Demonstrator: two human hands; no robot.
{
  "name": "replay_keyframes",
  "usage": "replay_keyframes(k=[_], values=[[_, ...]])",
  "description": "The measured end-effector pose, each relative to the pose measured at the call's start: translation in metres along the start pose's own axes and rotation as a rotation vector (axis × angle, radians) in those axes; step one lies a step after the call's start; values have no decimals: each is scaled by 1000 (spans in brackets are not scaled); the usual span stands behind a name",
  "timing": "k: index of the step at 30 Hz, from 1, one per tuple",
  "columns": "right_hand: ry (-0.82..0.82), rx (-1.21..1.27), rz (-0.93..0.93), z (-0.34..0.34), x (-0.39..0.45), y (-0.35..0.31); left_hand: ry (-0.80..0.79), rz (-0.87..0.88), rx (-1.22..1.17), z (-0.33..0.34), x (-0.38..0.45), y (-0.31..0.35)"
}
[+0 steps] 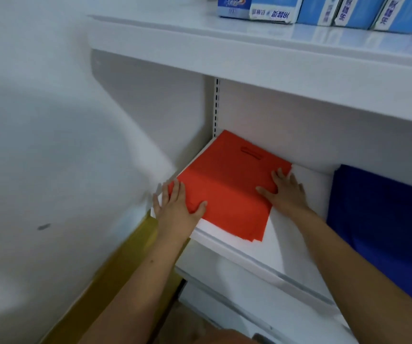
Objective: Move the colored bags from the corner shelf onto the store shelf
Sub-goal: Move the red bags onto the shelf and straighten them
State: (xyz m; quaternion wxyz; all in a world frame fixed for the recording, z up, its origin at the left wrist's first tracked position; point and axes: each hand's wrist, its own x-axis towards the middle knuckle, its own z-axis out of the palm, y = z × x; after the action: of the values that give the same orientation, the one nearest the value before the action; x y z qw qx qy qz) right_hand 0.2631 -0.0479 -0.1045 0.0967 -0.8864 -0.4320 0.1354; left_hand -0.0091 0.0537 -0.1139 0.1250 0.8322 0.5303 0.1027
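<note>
A stack of flat red bags (227,180) lies on the white store shelf (287,247), at its left end against the back panel. My left hand (177,209) rests flat on the stack's front left corner, fingers straight and thumb spread over the red surface. My right hand (287,192) lies flat on the stack's right edge, fingers straight and pointing toward the back. A stack of dark blue bags (383,214) sits on the same shelf further right, partly cut off by the frame edge.
A white wall (51,145) closes off the left side. Above, another white shelf (249,43) carries blue and white boxes (274,8). A yellowish board (130,259) leans below the shelf at the wall. A lower white shelf (262,306) shows beneath.
</note>
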Motion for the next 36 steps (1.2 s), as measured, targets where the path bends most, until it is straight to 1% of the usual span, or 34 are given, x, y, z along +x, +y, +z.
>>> replay_keyframes(k=[4, 8, 11, 14, 16, 18, 20, 23, 25, 28, 30, 33, 36], values=[[84, -34, 16, 5, -1, -11, 44, 74, 7, 5, 3, 1], [169, -54, 30, 16, -9, -28, 51, 172, -33, 9, -6, 13], [236, 63, 62, 23, -19, -34, 69, 197, -101, 10, -8, 13], [433, 287, 1, 21, -37, -33, 97, 220, -278, 5, -10, 19], [539, 382, -22, 7, -54, -29, 139, 229, -382, -3, -16, 31], [564, 412, 28, -14, -71, -19, 197, 246, -453, -12, -24, 50], [606, 417, 94, -33, -89, 0, 193, 282, -508, -19, -33, 78], [710, 515, 105, -59, -128, 35, 152, 393, -533, -23, -52, 122], [800, 547, 118, -77, -163, 67, 78, 464, -577, -23, -71, 155], [878, 603, 256, -99, -217, 120, -39, 554, -657, -18, -107, 209], [946, 576, 330, -106, -256, 160, -99, 616, -705, -12, -142, 248], [1041, 541, 384, -117, -321, 221, -190, 726, -788, 1, -203, 309], [1109, 511, 506, -125, -396, 290, -304, 832, -810, 20, -267, 374]])
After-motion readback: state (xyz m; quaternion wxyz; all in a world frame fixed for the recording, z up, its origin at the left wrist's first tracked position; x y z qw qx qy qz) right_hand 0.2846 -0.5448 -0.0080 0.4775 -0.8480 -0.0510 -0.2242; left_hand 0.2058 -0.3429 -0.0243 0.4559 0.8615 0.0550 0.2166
